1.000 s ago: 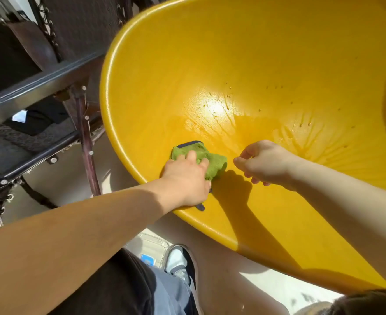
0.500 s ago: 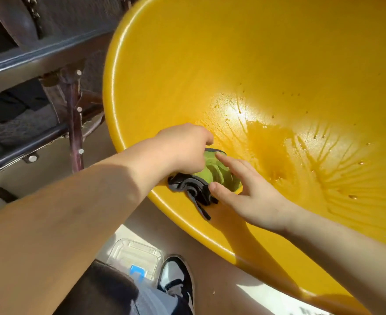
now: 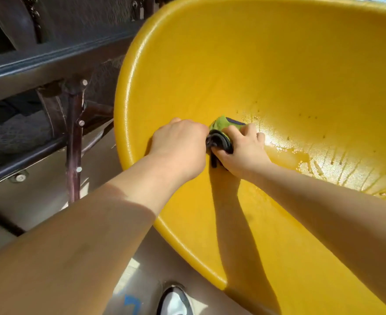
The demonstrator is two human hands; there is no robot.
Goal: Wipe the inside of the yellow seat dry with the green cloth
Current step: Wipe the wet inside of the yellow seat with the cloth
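**Both hands on the cloth, low in the seat**

So the bunched-up green cloth with dark edging (image 3: 224,128) sits inside the big glossy yellow plastic seat (image 3: 278,64), down near its left rim. The left hand (image 3: 178,148) has its fingers curled tight on the cloth's left end, and the right hand (image 3: 242,148) is wrapped around the other side, fingers over the top. Just right of the hands there's a shiny wet patch with water droplets (image 3: 312,160). A dark metal frame (image 3: 73,137) stands left of the seat, and a black-and-white shoe (image 3: 176,301) pokes in at the bottom.
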